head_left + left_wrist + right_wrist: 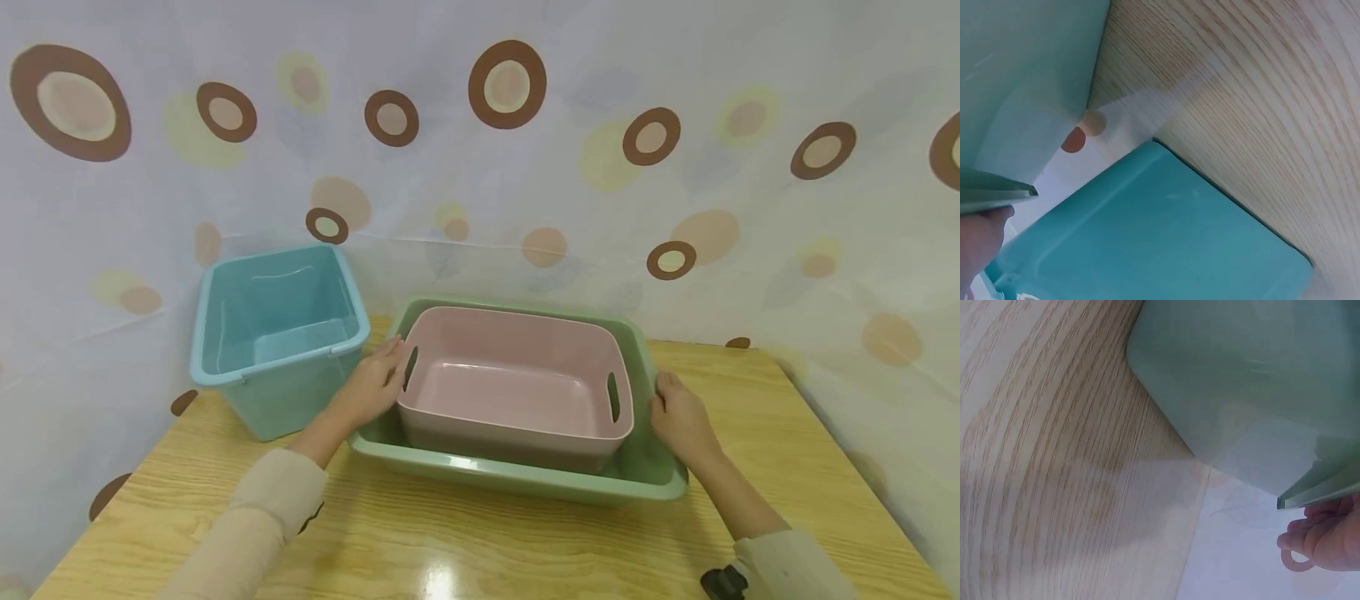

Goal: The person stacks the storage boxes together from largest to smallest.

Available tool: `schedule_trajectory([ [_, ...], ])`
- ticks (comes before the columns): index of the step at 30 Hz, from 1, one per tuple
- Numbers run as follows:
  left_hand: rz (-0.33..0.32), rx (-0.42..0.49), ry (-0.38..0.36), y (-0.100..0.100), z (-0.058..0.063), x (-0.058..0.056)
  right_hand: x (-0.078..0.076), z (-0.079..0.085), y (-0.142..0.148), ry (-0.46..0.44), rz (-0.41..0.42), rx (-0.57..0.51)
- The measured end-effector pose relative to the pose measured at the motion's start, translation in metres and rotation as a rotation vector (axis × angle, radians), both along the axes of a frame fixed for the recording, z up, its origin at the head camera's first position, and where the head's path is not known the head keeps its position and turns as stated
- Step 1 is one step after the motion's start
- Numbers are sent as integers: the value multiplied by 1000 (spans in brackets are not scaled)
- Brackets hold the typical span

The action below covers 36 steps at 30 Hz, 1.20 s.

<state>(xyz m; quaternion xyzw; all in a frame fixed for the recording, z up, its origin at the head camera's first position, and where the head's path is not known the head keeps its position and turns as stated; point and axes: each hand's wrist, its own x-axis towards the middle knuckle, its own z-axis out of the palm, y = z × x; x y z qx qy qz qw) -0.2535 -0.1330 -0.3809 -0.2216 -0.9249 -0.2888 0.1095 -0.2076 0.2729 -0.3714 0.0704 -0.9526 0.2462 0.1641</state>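
Observation:
A green basin (525, 479) sits over the table with a pink handled storage basket (510, 387) nested inside it. My left hand (372, 385) grips the basin's left rim; in the left wrist view its fingers (982, 240) are under the green lip. On the opposite side, my right hand (681, 421) holds the right rim, fingers (1319, 534) curled beneath the lip in the right wrist view. The pink basket has an oval cut-out at each end. Close beside my left hand stands a light-blue bin (288, 383), its inside bare.
All of this is on a light wood-grain table (390, 550). Behind it hangs a pale curtain (570, 192) printed with brown rings and soft spots, close to the basin's far side. The blue bin borders the basin on the left.

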Motion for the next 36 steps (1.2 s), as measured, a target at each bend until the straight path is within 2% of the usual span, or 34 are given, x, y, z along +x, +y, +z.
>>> schedule_trajectory([
  [6, 24, 38, -40, -12, -2, 3, 6, 1, 3, -5, 26, 9],
  [9, 35, 38, -66, -18, -4, 4, 10, -1, 3, -43, 27, 16],
  [14, 22, 36, -99, -21, -3, 6, 12, -3, 3, -73, 17, 18],
  [19, 24, 53, -109, -21, -3, 7, 10, -3, 3, -62, 14, 17],
  [36, 41, 104, -106, -16, -3, 13, 6, -1, 7, -118, 12, 6],
])
